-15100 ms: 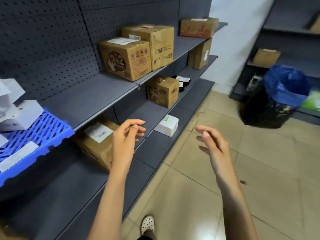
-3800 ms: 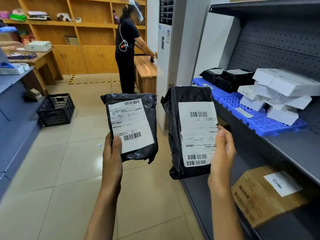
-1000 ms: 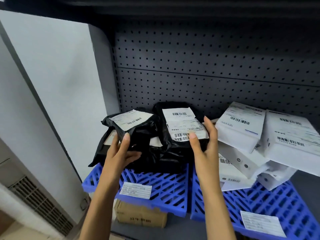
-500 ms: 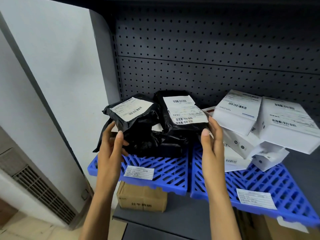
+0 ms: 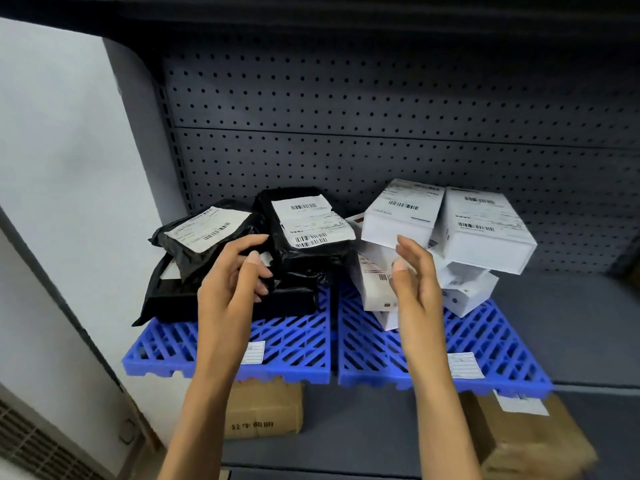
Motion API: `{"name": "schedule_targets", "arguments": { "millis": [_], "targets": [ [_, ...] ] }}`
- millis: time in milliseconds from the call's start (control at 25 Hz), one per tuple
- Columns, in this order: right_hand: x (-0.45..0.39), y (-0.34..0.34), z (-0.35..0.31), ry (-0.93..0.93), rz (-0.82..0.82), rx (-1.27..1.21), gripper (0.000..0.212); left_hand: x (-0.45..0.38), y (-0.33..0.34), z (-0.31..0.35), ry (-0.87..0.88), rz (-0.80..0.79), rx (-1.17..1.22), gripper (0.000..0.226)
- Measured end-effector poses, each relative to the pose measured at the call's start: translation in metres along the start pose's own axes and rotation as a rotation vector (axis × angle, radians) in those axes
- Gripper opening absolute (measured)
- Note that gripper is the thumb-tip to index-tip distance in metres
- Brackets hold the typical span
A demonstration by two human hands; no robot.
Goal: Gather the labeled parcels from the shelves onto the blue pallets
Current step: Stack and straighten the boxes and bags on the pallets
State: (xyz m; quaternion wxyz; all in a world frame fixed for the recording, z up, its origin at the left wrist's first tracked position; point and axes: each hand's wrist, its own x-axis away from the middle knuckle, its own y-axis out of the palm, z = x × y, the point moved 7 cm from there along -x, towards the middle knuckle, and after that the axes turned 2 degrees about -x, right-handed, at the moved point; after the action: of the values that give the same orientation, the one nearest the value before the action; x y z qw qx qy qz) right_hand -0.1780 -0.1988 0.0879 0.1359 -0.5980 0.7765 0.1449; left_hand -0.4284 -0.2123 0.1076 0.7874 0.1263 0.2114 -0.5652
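Two blue pallets sit side by side on a grey shelf. The left blue pallet (image 5: 298,348) carries a pile of black poly-bag parcels; on top lie a labeled black parcel (image 5: 207,233) and a second labeled black parcel (image 5: 308,226). The right blue pallet (image 5: 485,344) holds stacked white labeled boxes (image 5: 485,230). My left hand (image 5: 232,282) hovers in front of the black pile, fingers loosely bent, holding nothing. My right hand (image 5: 414,271) is raised in front of the white boxes, fingers relaxed, empty.
A dark pegboard back panel (image 5: 381,133) rises behind the pallets. On the shelf below stand a small cardboard box (image 5: 266,414) and a larger cardboard box with a label (image 5: 526,438). A white wall (image 5: 69,168) is at the left.
Both hands have let go of the two black parcels and drawn back; the parcels now lie on top of the black pile on the left pallet.
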Motion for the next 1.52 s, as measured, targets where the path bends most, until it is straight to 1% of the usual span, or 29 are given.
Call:
{"name": "schedule_targets", "arguments": {
  "millis": [240, 440, 600, 920, 1120, 1160, 1240, 1320, 1400, 1520],
  "targets": [
    [0.0, -0.061, -0.008, -0.025, 0.109, 0.015, 0.03, 0.008, 0.068, 0.018, 0.026, -0.134, 0.081, 0.027],
    [-0.003, -0.114, -0.01, -0.025, 0.167, 0.08, 0.029, 0.017, 0.117, 0.03, 0.014, -0.19, 0.077, 0.027],
    [-0.014, -0.152, -0.017, -0.039, 0.179, 0.145, 0.034, 0.017, 0.15, 0.035, 0.004, -0.165, 0.067, 0.029],
    [-0.039, -0.202, -0.01, -0.039, 0.212, 0.173, 0.033, 0.017, 0.201, 0.043, 0.016, -0.138, -0.021, 0.024],
    [-0.056, -0.21, -0.002, -0.018, 0.137, 0.154, 0.039, 0.012, 0.222, 0.044, 0.065, -0.116, -0.068, 0.018],
    [-0.06, -0.21, 0.0, -0.012, 0.125, 0.158, 0.042, 0.011, 0.222, 0.045, 0.095, -0.077, -0.091, 0.017],
    [-0.067, -0.209, 0.004, -0.01, 0.08, 0.182, 0.049, 0.009, 0.217, 0.048, 0.189, 0.053, -0.206, 0.02],
    [-0.073, -0.202, 0.006, -0.015, 0.003, 0.207, 0.057, 0.005, 0.213, 0.048, 0.248, 0.138, -0.317, 0.024],
    [-0.08, -0.192, 0.008, -0.016, -0.093, 0.225, 0.063, -0.002, 0.216, 0.038, 0.212, 0.124, -0.376, 0.032],
    [-0.09, -0.181, 0.012, 0.004, -0.196, 0.232, 0.073, -0.011, 0.22, 0.021, 0.145, 0.074, -0.415, 0.056]
  ]
}}
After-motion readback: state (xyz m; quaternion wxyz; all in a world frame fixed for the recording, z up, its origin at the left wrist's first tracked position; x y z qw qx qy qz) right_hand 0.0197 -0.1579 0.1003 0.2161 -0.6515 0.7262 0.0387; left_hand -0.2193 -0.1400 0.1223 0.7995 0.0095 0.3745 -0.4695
